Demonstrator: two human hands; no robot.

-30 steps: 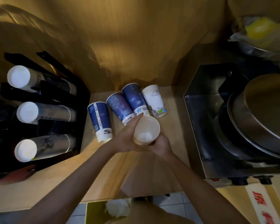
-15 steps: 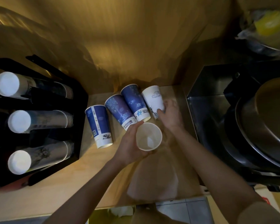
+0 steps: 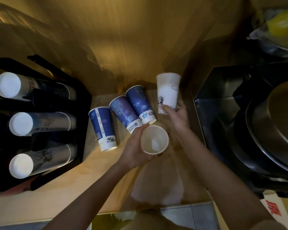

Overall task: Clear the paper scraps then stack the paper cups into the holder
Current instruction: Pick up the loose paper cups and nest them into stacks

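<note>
Right hand lifted white cup off counter | left hand grips open cup, paper scrap inside

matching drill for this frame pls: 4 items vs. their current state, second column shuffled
Items:
1. white cup with drawing
2. open cup with paper scrap inside
3. three blue cups
4. cup stacks

States:
A. lying on their sides in the black holder
B. held mouth-up in the left hand
C. standing upside down on the wooden counter
D. lifted off the counter, gripped near its lower end by the right hand

Pairs: 1-D, 2-B, 3-C, 4-A
</note>
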